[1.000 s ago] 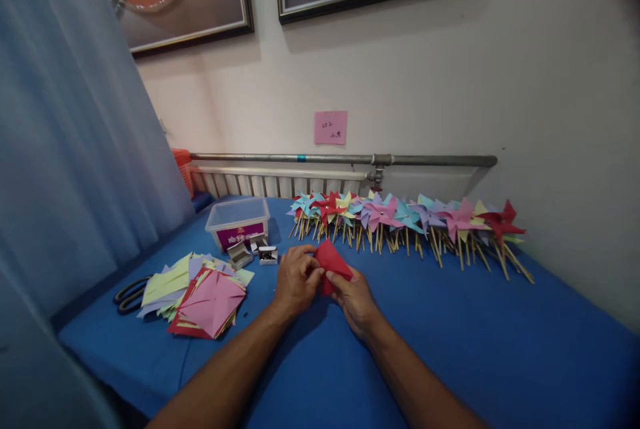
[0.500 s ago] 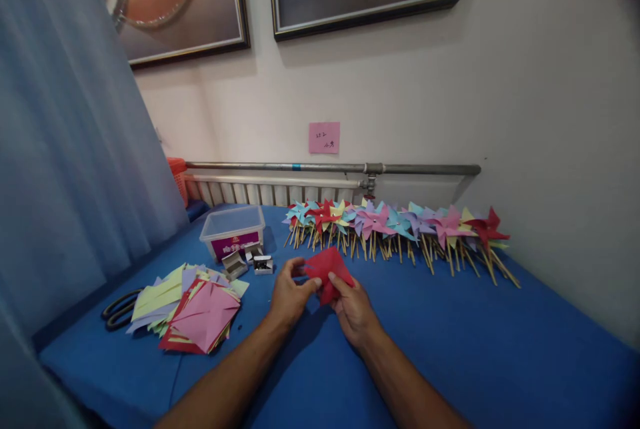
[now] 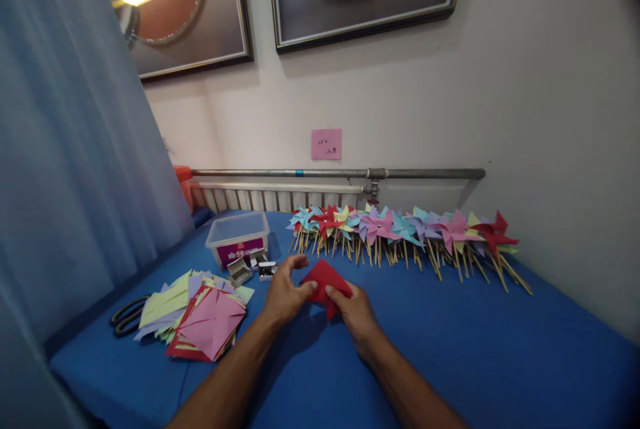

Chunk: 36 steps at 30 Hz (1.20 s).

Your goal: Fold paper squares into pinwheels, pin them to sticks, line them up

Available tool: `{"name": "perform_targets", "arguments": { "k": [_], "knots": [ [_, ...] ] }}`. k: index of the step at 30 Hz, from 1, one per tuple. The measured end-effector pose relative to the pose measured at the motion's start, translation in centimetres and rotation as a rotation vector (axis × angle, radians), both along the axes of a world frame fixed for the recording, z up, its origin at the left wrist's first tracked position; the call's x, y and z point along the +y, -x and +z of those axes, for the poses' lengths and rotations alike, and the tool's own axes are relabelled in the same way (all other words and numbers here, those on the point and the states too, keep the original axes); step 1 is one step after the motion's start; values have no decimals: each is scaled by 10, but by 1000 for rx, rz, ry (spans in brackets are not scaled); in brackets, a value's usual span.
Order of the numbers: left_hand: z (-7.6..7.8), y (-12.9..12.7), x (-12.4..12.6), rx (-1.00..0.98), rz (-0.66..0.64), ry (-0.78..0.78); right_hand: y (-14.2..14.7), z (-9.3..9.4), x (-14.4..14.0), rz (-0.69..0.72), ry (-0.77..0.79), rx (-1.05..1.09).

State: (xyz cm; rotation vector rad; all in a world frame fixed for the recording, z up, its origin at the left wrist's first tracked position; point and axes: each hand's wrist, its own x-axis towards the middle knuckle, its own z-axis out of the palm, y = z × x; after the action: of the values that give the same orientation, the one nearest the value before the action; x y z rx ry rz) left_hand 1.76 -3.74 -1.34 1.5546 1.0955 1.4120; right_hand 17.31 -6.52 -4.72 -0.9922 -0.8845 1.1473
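A red paper square (image 3: 325, 274), partly folded, is held above the blue-covered table between my two hands. My right hand (image 3: 356, 311) pinches its right side, thumb lying on top and the fingers mostly hidden underneath. At the left edge, my left hand (image 3: 286, 292) has its thumb on the paper, while its index finger is raised and curved behind. To the left lies a pile of cut paper squares (image 3: 213, 322), pink and red on top, with yellow and lilac sheets (image 3: 165, 302) beside it. Small open boxes (image 3: 267, 271) stand beyond my left hand, one with dark small pieces inside.
Finished paper pinwheels (image 3: 380, 226) on sticks lie in a long row along the back right. A clear plastic tub (image 3: 237, 229) stands at back left. Black-handled scissors (image 3: 127, 316) lie by the papers. A radiator pipe (image 3: 425, 174) runs along the wall; a blue curtain (image 3: 85, 116) hangs left.
The red paper has turned slightly and lies flatter, its lower corner now hanging down. My left thumb has shifted along its edge. The whole view has moved a little.
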Motion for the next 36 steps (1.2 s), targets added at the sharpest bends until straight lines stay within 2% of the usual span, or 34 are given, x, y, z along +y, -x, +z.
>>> {"name": "perform_targets", "arguments": {
  "k": [3,5,7,9,12,14,16,20,28,31,36],
  "knots": [
    [2,2,-1,46,-135,63,0,0,0,16,-14,-81],
    [2,1,-1,-29,-227,135,0,-1,1,14,-17,-98],
    [2,1,0,-119,-263,208,0,-2,3,0,-20,-83],
    [1,2,1,-214,-191,244,0,-3,3,-33,-10,-1],
    [-6,-4,-1,-345,-53,266,1,-2,2,-26,58,256],
    [-12,-15,-7,-390,-98,314,4,-1,-1,4,96,406],
    [-16,-28,-14,-404,-143,301,8,-1,-3,1,106,468],
    [-13,-44,-21,-467,-88,249,18,-7,-5,-61,64,444],
    [-11,-44,-20,-514,-17,326,29,-14,-8,-82,45,387],
    [-13,-43,-16,-524,3,340,30,-7,-13,-47,62,385],
    [-11,-31,-10,-537,-28,402,15,20,-19,131,22,298]
  ]
}}
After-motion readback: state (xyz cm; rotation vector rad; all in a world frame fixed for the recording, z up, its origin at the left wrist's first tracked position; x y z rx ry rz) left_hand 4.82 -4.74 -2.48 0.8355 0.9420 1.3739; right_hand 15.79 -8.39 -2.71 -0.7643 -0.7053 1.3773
